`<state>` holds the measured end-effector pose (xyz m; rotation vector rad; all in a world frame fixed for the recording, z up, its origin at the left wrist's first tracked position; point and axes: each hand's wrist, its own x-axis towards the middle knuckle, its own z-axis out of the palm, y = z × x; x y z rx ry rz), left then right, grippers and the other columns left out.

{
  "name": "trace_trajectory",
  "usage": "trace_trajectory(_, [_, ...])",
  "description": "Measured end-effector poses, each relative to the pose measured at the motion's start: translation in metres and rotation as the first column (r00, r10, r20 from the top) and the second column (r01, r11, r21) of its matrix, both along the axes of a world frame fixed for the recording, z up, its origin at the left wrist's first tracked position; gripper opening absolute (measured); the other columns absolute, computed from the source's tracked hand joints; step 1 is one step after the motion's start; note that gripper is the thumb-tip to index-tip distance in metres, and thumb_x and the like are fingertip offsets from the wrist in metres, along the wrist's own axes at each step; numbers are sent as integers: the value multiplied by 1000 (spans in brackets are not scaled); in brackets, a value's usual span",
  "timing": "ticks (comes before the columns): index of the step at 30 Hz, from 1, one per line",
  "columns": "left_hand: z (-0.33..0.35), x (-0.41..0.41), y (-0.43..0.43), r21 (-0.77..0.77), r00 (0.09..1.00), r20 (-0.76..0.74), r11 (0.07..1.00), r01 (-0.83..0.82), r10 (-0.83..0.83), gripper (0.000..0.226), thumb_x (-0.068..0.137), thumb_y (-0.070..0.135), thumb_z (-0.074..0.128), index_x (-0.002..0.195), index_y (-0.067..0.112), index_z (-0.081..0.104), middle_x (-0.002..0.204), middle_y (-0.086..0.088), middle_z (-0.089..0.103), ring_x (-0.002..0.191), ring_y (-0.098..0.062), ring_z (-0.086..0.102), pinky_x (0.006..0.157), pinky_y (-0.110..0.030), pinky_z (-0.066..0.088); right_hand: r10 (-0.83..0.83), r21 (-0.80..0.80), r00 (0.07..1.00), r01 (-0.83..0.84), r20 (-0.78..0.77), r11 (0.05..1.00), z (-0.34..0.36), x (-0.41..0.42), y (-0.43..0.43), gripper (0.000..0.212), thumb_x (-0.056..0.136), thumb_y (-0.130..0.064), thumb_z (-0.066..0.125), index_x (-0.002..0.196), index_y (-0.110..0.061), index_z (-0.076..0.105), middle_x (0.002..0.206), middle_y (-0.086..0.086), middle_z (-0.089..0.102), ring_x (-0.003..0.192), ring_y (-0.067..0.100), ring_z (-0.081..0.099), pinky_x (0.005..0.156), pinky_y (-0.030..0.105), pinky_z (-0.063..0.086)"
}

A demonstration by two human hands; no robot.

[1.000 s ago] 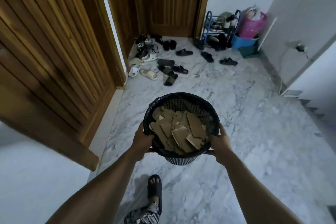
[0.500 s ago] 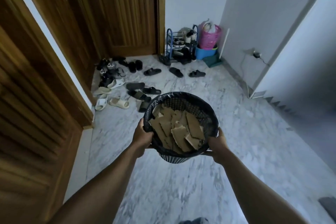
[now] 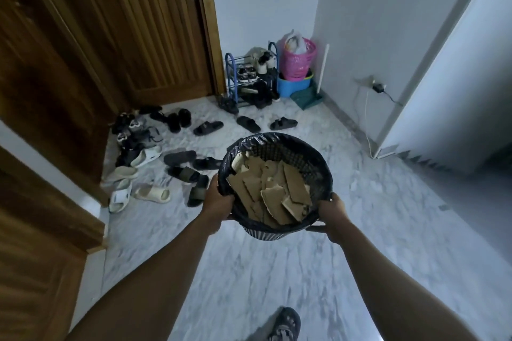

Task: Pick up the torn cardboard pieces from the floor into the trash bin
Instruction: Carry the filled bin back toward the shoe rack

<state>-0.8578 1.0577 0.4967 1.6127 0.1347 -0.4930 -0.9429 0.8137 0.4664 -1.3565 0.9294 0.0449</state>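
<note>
A black mesh trash bin (image 3: 291, 151) lined with a dark bag hangs in the air in front of me, above the marble floor. Several torn brown cardboard pieces (image 3: 273, 191) lie piled inside it. My left hand (image 3: 217, 201) grips the bin's left rim. My right hand (image 3: 333, 209) grips its right side near the rim. No cardboard shows on the visible floor.
Many sandals and shoes (image 3: 155, 155) are scattered on the floor ahead and to the left. A blue shoe rack (image 3: 249, 77), a pink basket (image 3: 297, 59) and a green dustpan (image 3: 306, 98) stand in the far corner. Wooden doors (image 3: 124, 30) line the left. My sandalled foot (image 3: 285, 325) is below.
The view has swung left to right and the far corner has come closer. Both hands keep the same hold on the bin. A foot has come into view at the bottom.
</note>
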Motion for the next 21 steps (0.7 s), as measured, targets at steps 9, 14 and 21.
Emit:
trace_trajectory(9, [25, 155, -126, 11, 999, 29, 1000, 29, -29, 64, 82, -1, 61, 134, 32, 45, 121, -3, 61, 82, -24, 67, 47, -34, 56, -86, -36, 989, 91, 119, 995, 20, 141, -122, 27, 91, -7, 54, 116, -17, 55, 100, 13, 68, 76, 36, 68, 70, 54, 61])
trace_trajectory(14, [10, 258, -201, -40, 998, -22, 997, 61, -62, 73, 85, -5, 59, 143, 34, 36, 124, -4, 57, 85, -26, 65, 51, -31, 52, -151, -55, 978, 160, 147, 986, 15, 231, -189, 17, 92, -14, 54, 104, -23, 61, 97, 12, 71, 81, 35, 68, 71, 56, 61])
trace_trajectory(21, [-13, 426, -304, 41, 989, -64, 990, 132, -130, 59, 82, -11, 46, 120, 31, 58, 93, -18, 69, 69, -29, 61, 60, -42, 44, -233, -97, 961, 248, 149, 964, -2, 369, -275, 26, 89, -12, 52, 109, -26, 62, 99, 18, 70, 67, 29, 63, 57, 39, 57])
